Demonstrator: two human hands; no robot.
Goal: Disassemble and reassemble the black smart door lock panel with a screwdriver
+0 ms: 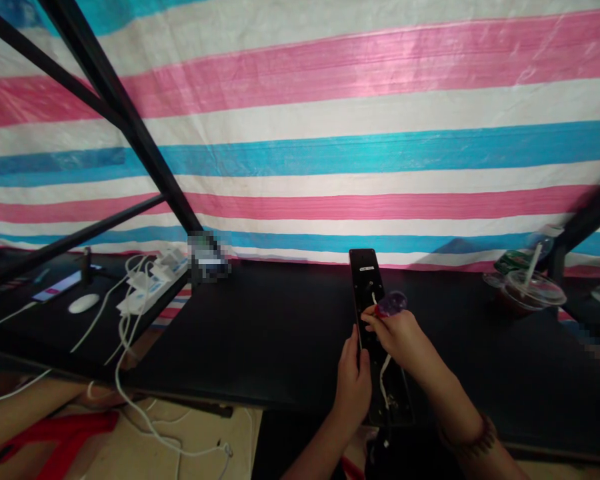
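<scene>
A long, narrow black panel [365,267] lies on the black table and reaches its front edge. My left hand [353,373] grips the panel's left edge, its fingers along the side. Above the panel's middle, my right hand [393,328] is closed round a tool with a purple, see-through handle [393,304] and some red near it; the tool's tip is hidden or too small to tell. A white cable [384,380] runs along the panel below my right hand and hangs toward the front edge.
White power strips [147,290] with plugs and cables lie left, beside a white mouse [84,303] and a phone [63,283]. A lidded cup with a straw [530,291] stands right. Another person's arm [30,407] is at lower left. Black metal bars slant upward at left.
</scene>
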